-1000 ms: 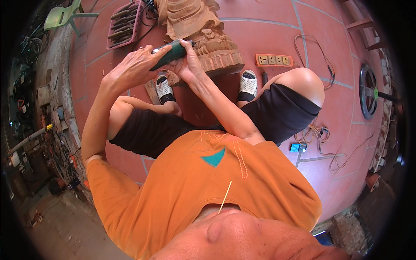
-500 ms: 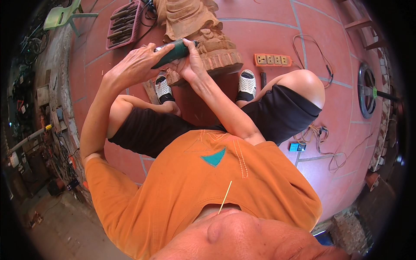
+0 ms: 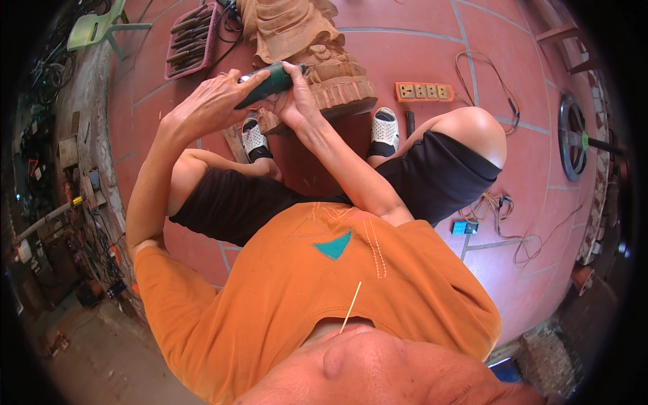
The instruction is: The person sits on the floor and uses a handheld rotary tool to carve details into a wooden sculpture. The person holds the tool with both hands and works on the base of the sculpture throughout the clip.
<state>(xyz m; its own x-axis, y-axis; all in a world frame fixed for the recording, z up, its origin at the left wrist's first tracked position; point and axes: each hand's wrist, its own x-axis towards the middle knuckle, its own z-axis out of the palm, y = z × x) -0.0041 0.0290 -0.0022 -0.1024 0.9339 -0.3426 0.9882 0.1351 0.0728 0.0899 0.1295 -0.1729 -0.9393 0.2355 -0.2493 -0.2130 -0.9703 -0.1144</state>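
Observation:
A carved wooden statue [image 3: 304,40] stands on the red tiled floor between my feet in white sandals. Both hands hold a dark green hand-held power tool [image 3: 266,84] against the statue's lower base [image 3: 337,91]. My left hand [image 3: 212,101] wraps the rear of the tool's body from the left. My right hand [image 3: 293,101] grips its front end, close to the wood. The tool's tip is hidden between my fingers and the carving.
A pink tray of chisels [image 3: 189,40] lies at the upper left, beside a green plastic chair [image 3: 94,27]. An orange power strip [image 3: 425,91] with cables sits right of the statue. A wheel [image 3: 574,135] and a blue box [image 3: 464,227] lie right. Clutter lines the left wall.
Both hands and the green tool have shifted slightly along the statue's base; the grip is the same.

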